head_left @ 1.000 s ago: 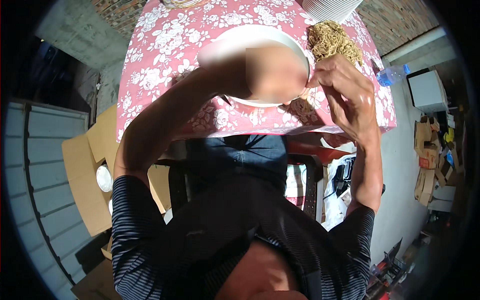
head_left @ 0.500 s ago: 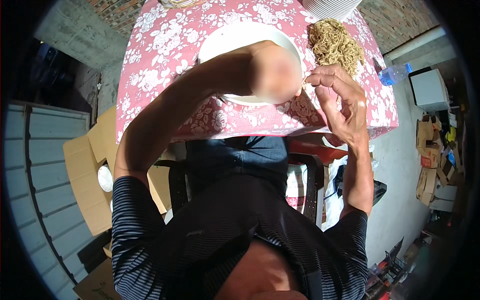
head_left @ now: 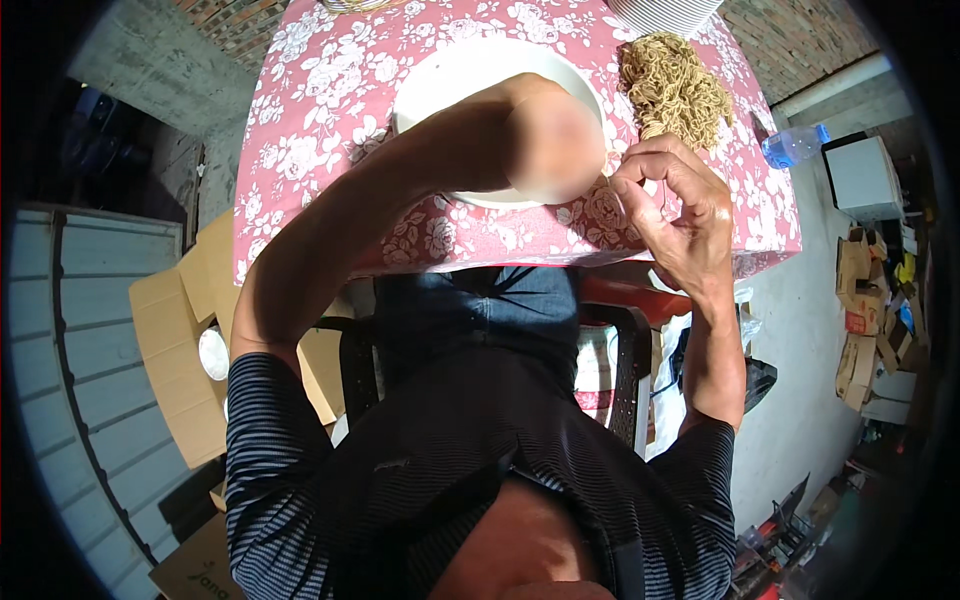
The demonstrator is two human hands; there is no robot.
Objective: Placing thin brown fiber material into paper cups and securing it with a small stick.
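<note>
My left hand [head_left: 555, 145] is over the right side of a large round white basin [head_left: 440, 85]. A blur covers that hand, so its fingers and anything in them are hidden. Just right of it, my right hand [head_left: 685, 205] is raised above the table's near edge with thumb and forefinger pinched together. Whatever sits in that pinch is too small to make out. Beyond my right hand lies a tangled heap of tan cord [head_left: 677, 90], close to its knuckles.
A pink floral tablecloth [head_left: 310, 130] covers the table. At the far right stands a stack of white ribbed items [head_left: 665, 14]. A clear plastic bottle [head_left: 795, 147] is by the table's right edge. Cardboard boxes [head_left: 170, 350] are on the floor to the left.
The right hand's thumb and forefinger have come together, and the hand has shifted slightly. My left arm stays nearly in place over the basin.
</note>
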